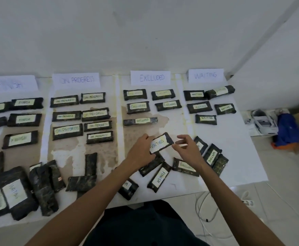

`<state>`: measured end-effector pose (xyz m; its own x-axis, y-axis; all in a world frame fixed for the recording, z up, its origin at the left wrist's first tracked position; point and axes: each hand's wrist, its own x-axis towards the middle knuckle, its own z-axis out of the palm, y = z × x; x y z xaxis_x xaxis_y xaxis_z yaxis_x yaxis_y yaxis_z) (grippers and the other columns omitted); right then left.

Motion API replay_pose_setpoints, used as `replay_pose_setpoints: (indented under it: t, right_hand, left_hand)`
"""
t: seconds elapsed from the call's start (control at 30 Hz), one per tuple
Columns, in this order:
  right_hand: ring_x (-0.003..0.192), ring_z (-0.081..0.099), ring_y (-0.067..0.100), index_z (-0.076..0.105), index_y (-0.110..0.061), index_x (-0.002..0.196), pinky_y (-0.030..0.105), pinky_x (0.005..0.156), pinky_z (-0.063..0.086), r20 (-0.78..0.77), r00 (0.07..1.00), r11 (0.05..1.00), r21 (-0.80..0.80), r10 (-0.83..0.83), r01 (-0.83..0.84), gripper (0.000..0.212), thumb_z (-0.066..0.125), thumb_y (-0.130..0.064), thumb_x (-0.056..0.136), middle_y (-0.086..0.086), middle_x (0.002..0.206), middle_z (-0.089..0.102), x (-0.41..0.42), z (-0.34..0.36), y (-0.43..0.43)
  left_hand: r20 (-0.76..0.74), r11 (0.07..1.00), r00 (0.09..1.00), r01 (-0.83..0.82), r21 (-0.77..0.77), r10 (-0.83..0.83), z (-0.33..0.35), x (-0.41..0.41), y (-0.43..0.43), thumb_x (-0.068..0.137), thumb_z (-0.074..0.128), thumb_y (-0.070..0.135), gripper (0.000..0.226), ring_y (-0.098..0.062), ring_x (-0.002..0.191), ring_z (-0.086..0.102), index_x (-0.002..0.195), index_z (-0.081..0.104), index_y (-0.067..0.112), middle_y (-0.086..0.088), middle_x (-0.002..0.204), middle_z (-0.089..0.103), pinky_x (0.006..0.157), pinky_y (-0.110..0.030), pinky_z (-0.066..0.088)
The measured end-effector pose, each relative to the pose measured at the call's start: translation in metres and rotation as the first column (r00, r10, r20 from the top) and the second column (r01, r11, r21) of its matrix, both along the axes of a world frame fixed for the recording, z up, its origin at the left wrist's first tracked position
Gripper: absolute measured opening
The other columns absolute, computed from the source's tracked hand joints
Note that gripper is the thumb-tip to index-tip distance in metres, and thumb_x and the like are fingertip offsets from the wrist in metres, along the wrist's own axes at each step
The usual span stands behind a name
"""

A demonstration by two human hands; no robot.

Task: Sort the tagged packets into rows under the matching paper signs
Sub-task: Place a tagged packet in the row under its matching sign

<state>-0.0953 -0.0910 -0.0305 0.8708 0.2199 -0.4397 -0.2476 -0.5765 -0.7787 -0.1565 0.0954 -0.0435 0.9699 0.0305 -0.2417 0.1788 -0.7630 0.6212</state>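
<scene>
Left hand (141,151), right hand (187,148) — WAITING packet (161,143)

A dark packet tagged WAITING (161,142) is held tilted above the white sheet (234,157), gripped at its left end by the left hand (141,151) and pinched at its right end by the fingers of the right hand (186,148). Beyond this packet four paper signs are set along the wall: the FINISH sign (10,84) far to its left, the ON PROGRESS sign (76,79) to its left, the EXCLUDED sign (150,77) straight beyond it and the WAITING sign (205,75) beyond it to the right, with sorted rows of packets (138,106) laid under each. On the near side of the held packet a loose FINISH packet (160,178) and a loose EXCLUDED packet (185,166) are seen close by, and a heap of unsorted packets (15,192) is piled well to its left.
</scene>
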Motion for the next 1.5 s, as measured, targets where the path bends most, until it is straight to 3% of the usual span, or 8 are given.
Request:
replay_pose_setpoints:
  t: [0.13,0.3,0.53,0.7,0.83,1.07,1.5]
  right_hand:
    - [0.084,0.062,0.015,0.055,-0.022,0.11,0.025,0.069,0.05,0.057,0.996,0.996,-0.051,-0.073,0.076,0.025,0.064,-0.022,0.086,-0.001,0.1,0.062,0.022,-0.004,-0.059]
    - [0.077,0.059,0.009,0.057,-0.022,0.105,0.008,0.057,0.044,0.107,0.991,0.989,-0.117,-0.075,0.087,0.021,0.062,-0.014,0.086,-0.001,0.101,0.062,0.049,-0.015,-0.112]
    - [0.097,0.054,0.016,0.059,-0.012,0.112,0.027,0.084,0.043,0.234,0.968,0.94,-0.341,0.089,-0.004,0.027,0.062,-0.015,0.085,0.006,0.114,0.058,0.083,-0.052,-0.163]
    - [0.102,0.056,0.031,0.061,-0.011,0.115,0.039,0.086,0.048,0.296,0.92,0.881,-0.463,0.258,-0.098,0.039,0.066,-0.027,0.079,0.013,0.118,0.057,0.088,-0.082,-0.183]
    - [0.108,0.052,0.032,0.062,-0.011,0.108,0.038,0.084,0.046,0.352,0.872,0.859,-0.492,0.341,-0.138,0.039,0.057,-0.037,0.08,0.016,0.118,0.056,0.085,-0.099,-0.192]
    - [0.11,0.046,0.028,0.062,-0.012,0.105,0.035,0.088,0.037,0.451,0.818,0.883,-0.449,0.358,-0.139,0.037,0.062,-0.036,0.077,0.014,0.114,0.056,0.09,-0.114,-0.201]
    - [0.11,0.049,0.03,0.063,-0.012,0.103,0.036,0.088,0.037,0.515,0.804,0.906,-0.419,0.297,-0.066,0.035,0.062,-0.035,0.077,0.013,0.116,0.056,0.087,-0.124,-0.201]
  left_hand:
    - [0.025,0.991,0.996,0.078,0.112,-0.081,-0.001,0.041,-0.04,0.078,0.065,0.027,0.064,-0.025,0.107,0.045,0.136,0.041,0.015,-0.007,0.121,0.051,0.086,-0.036,0.044]
    - [0.02,0.989,0.992,0.122,0.084,-0.124,-0.006,0.09,-0.088,0.079,0.066,0.026,0.064,-0.027,0.11,0.044,0.136,0.041,0.014,-0.007,0.125,0.049,0.086,-0.037,0.044]
    - [0.045,0.977,0.977,0.207,0.058,-0.21,-0.023,0.16,-0.152,0.08,0.065,0.024,0.063,-0.029,0.11,0.043,0.137,0.04,0.012,-0.01,0.125,0.049,0.089,-0.038,0.043]
    - [0.054,0.961,0.961,0.269,0.063,-0.272,-0.043,0.211,-0.203,0.079,0.067,0.028,0.064,-0.029,0.116,0.043,0.135,0.042,0.011,-0.011,0.127,0.049,0.093,-0.04,0.043]
    - [0.096,0.948,0.946,0.298,0.113,-0.309,-0.059,0.247,-0.237,0.081,0.066,0.028,0.061,-0.03,0.112,0.043,0.134,0.041,0.01,-0.013,0.124,0.049,0.09,-0.04,0.044]
    - [0.092,0.92,0.929,0.336,0.204,-0.36,-0.084,0.288,-0.272,0.084,0.062,0.032,0.06,-0.031,0.117,0.041,0.135,0.04,0.009,-0.015,0.129,0.046,0.095,-0.041,0.04]
    - [0.136,0.929,0.927,0.324,0.18,-0.349,-0.096,0.299,-0.287,0.083,0.063,0.032,0.062,-0.031,0.117,0.04,0.135,0.039,0.009,-0.015,0.126,0.047,0.096,-0.038,0.037]
